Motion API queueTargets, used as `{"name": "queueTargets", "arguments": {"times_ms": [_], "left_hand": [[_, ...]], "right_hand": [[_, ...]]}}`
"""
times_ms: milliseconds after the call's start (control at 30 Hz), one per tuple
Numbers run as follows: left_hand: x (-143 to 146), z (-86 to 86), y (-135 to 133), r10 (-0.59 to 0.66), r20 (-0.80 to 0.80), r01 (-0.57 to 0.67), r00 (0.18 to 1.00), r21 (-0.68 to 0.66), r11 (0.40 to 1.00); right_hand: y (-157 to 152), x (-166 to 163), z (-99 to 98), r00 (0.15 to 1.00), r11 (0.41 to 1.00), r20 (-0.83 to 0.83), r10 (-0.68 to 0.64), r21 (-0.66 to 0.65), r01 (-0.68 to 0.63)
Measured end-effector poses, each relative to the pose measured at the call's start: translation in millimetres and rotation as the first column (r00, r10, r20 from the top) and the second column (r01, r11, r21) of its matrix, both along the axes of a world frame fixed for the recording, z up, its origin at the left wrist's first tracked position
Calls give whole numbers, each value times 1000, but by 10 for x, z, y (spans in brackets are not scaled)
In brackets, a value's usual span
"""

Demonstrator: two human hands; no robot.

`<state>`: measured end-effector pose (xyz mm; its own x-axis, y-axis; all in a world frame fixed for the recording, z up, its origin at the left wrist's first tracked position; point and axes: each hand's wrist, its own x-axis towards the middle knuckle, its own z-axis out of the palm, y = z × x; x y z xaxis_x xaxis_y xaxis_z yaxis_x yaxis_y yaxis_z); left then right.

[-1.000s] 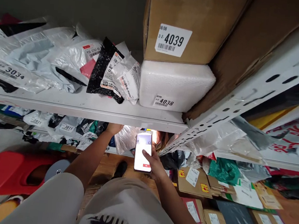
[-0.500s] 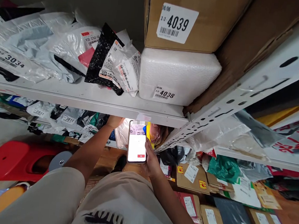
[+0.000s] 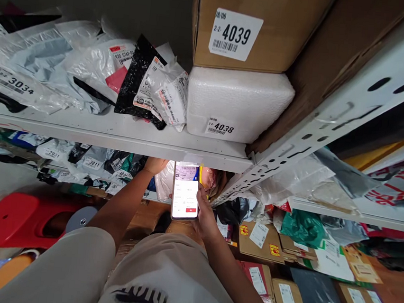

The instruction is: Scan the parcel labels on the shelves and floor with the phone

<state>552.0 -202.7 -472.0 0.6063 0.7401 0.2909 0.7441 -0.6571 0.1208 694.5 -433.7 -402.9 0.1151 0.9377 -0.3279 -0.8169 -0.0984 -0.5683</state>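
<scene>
My right hand (image 3: 204,212) is closed around a smartphone (image 3: 185,197), held upright below the shelf edge. Its lit screen shows a camera picture of a label at the top and a white panel with a red button beneath. My left hand (image 3: 156,165) reaches under the shelf board beside a pale plastic parcel (image 3: 164,182). The board hides its fingers, so I cannot tell whether they grip the parcel. Behind the phone, a pinkish wrapped parcel (image 3: 208,178) with a yellow edge is partly visible.
Above, the shelf (image 3: 117,136) bears a carton (image 3: 278,25), a white wrapped box (image 3: 239,100) and bagged parcels (image 3: 89,59). A perforated metal post (image 3: 311,128) slants at right. A red stool (image 3: 13,219) stands lower left; cartons (image 3: 290,298) lie on the floor at right.
The phone's white panel has gained lines of text, and the label picture above it has shifted. The phone and both hands stay nearly in place; the view has moved slightly.
</scene>
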Motion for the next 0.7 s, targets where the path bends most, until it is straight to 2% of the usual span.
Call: {"name": "queueTargets", "arguments": {"times_ms": [200,400,700], "left_hand": [[1,3,-10,12,-8,-12,1000,5,1000],[3,9,-21,16,-18,-16,1000,6,1000],[7,28,-29,37,-39,-37,999,-5,999]], "right_hand": [[-2,-1,69,1000,1000,8,1,-10,-1],[0,9,36,1000,1000,18,17,-10,-17],[-29,12,92,998,995,5,68,79,-68]]}}
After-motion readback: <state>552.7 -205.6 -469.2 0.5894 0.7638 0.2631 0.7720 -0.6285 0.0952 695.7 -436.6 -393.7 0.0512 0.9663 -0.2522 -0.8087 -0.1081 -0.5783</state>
